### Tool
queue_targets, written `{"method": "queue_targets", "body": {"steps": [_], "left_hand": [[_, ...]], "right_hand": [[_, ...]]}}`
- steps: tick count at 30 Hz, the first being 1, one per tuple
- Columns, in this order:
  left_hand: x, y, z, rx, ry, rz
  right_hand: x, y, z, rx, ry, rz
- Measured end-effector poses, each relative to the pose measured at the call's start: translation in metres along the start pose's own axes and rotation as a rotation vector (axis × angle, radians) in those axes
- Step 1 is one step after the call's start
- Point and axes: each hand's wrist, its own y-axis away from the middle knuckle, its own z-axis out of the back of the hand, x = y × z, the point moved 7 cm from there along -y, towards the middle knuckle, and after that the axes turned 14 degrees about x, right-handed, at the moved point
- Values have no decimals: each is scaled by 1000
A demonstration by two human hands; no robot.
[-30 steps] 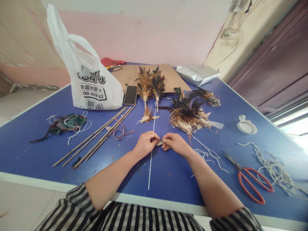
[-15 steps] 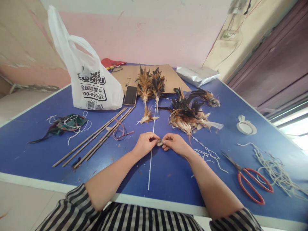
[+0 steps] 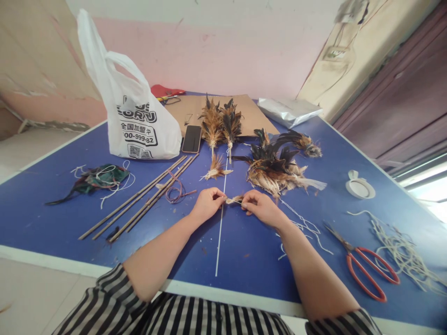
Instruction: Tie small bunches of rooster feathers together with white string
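Observation:
My left hand and my right hand face each other low over the middle of the table, both with thumb and fingers pinched. Between them is a small brown-and-cream feather tuft. A thin white string crosses it, stretched from one pinch to the other; the fingertips hide its ends. Just beyond lies a loose feather bunch. Behind that, two tied feather bundles rest side by side, partly on cardboard. A large heap of dark and tan feathers sits past my right hand.
Thin sticks and a coiled purple cord lie left, with a phone and white plastic bag behind. On the right are red-handled scissors, tangled string and a tape roll.
My hands have drawn apart sideways, and the tuft with its string now shows between them. The whole view has shifted slightly; the things on the table stay in place.

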Motion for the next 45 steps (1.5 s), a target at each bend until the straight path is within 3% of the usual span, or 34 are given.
{"method": "queue_targets", "body": {"steps": [5,8,15,21,26,31,37,41,45], "left_hand": [[2,0,1,3,-72,-20],[3,0,1,7,-94,-32],[3,1,1,4,-117,-15],[2,0,5,-34,-245,-78],[-16,5,4,-80,-350,-159],[-50,21,-4,-136,-614,-354],[-42,19,-23,-34,-900,-252],[-39,11,-5,-95,-833,-202],[-43,-5,46,-287,-756,-80]], "right_hand": [[25,5,6,-117,350,170],[34,7,6,-138,422,234],[36,8,4,-160,428,267],[29,5,5,-185,432,253],[25,3,5,-212,431,239],[26,2,2,-224,420,243],[42,7,-5,-245,385,294],[47,11,-2,-299,317,319],[34,14,18,-463,205,297]]}}
